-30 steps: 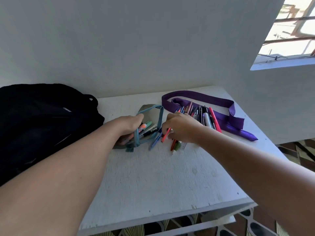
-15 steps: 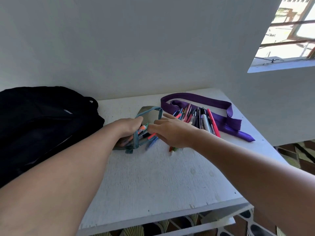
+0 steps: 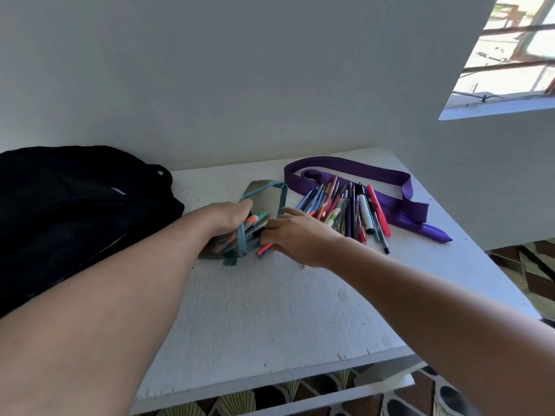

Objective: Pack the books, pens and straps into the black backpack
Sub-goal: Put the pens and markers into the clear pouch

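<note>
Counts: 1 black backpack (image 3: 75, 211), 1 purple strap (image 3: 399, 202), 1 pencil pouch (image 3: 264, 193), approx 20 loose pens (image 3: 354, 211) (overlapping, exact count unclear), plus several pens already in the pouch. No books in view.

Backpack is sitting at the left end of the white table (image 3: 270, 310), dark and slumped, touching the back wall (image 3: 240, 70); can't tell if it's open. Strap is lying folded in a loose loop at the table's far right, partly under the pen pile. Pens are fanned out side by side, mixed colours: blue, red, pink, black, one white marker w/ black cap. Pouch is grey-green w/ teal zip edging, mouth gaping toward the person, markers showing inside.

Left hand (image 3: 228, 217) is gripping the pouch's left edge, fingers curled shut on it, holding the mouth open. Right hand (image 3: 300, 235) is lying at the pouch mouth, fingers partly curled over a few pens incl an orange-red pen (image 3: 264, 249) sticking out below; whether its grip is actually closed on them, can't tell.

Vs 0.5 s ago: right hand is sitting lower and closer to the pouch mouth, more of the loose pile is uncovered. Left hand, strap, backpack unchanged.
</note>
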`<state>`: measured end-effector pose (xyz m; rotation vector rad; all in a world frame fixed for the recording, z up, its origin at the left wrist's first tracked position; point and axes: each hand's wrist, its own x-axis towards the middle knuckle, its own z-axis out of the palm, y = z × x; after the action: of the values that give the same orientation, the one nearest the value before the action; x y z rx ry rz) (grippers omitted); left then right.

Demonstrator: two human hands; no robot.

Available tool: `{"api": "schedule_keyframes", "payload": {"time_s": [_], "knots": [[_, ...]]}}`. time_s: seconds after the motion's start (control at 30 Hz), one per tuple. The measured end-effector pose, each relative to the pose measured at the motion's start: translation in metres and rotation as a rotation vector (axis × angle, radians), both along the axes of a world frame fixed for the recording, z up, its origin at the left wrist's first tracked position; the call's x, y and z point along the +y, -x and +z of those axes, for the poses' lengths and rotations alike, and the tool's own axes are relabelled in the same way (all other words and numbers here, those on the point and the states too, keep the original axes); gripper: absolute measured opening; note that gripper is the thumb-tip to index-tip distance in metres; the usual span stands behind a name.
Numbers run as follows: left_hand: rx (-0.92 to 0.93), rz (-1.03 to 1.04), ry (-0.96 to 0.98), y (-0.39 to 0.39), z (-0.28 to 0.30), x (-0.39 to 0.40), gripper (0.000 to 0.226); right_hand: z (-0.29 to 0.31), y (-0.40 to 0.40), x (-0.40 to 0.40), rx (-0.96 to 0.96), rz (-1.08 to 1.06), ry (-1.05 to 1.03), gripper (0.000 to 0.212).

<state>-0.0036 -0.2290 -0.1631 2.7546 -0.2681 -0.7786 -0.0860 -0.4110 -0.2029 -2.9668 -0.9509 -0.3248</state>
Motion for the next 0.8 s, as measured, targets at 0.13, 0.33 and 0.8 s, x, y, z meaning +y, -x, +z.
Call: {"api": "schedule_keyframes", "payload": {"time_s": [0.13, 0.33, 0.8], "knots": [[-0.022, 0.014, -0.011, -0.001, 0.0, 0.001, 0.084, -0.009, 0.002, -0.004, -0.066, -0.004, 0.021, 0.04], [0.027, 0.008, 0.007, 0.001, 0.004, 0.004, 0.085, 0.026, 0.014, -0.008, -0.078, -0.086, -0.271, 0.036], [0.044, 0.156, 0.112, 0.002, 0.007, 0.002, 0.075, 0.011, -0.025, 0.061, 0.503, -0.996, -1.588, 0.027]]}}
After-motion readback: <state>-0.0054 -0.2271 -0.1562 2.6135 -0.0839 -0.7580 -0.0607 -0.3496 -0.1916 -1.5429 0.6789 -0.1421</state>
